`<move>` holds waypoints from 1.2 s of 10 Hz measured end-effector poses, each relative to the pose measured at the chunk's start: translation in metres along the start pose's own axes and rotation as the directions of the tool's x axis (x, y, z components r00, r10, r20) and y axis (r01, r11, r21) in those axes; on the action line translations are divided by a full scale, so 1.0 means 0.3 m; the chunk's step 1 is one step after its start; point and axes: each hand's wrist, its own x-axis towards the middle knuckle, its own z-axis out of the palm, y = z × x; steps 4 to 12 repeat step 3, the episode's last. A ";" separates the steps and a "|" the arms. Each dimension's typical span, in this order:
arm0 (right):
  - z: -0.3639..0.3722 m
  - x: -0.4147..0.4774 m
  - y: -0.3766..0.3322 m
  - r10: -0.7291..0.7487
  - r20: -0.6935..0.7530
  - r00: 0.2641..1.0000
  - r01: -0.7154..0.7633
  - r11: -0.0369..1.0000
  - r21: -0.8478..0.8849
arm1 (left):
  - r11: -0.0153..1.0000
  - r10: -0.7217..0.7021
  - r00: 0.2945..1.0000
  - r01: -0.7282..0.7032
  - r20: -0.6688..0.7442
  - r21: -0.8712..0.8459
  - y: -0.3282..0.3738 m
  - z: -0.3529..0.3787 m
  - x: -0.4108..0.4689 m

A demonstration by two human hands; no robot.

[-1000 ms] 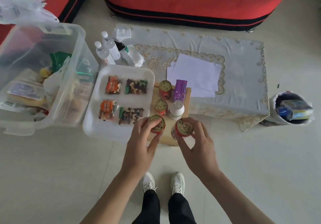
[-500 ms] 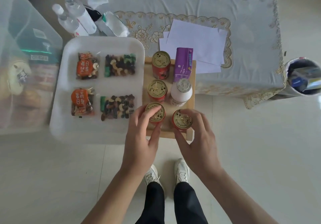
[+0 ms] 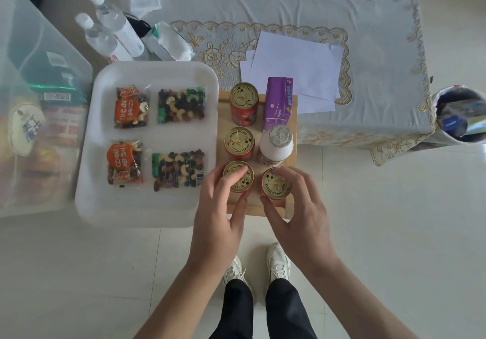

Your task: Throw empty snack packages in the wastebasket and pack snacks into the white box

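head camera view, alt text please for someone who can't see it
A person's left hand and right hand each grip a gold-topped red can on a wooden board, beside a white box holding four nut packets. A wastebasket stands far right.

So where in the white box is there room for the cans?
Bare room in the white box: the near strip, between the near nut packets and its rim, and the far strip beyond the far nut packets. The gap between the rows is narrower. The wooden board is crowded: cans, a bottle, a carton.
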 end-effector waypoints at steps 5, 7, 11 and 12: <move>-0.105 0.031 -0.093 -0.042 0.007 0.999 0.042 0.999 0.002 | 0.992 -0.040 0.995 0.029 0.087 0.123 0.077 -0.074 0.002; -0.105 0.031 -0.093 -0.042 0.007 0.999 0.042 0.999 0.002 | 0.992 -0.040 0.995 0.029 0.087 0.123 0.077 -0.074 0.002; -0.105 0.031 -0.093 -0.042 0.007 0.999 0.042 0.999 0.002 | 0.992 -0.040 0.995 0.029 0.087 0.123 0.077 -0.074 0.002; -0.105 0.031 -0.093 -0.042 0.007 0.999 0.042 0.999 0.002 | 0.992 -0.040 0.995 0.029 0.087 0.123 0.077 -0.074 0.002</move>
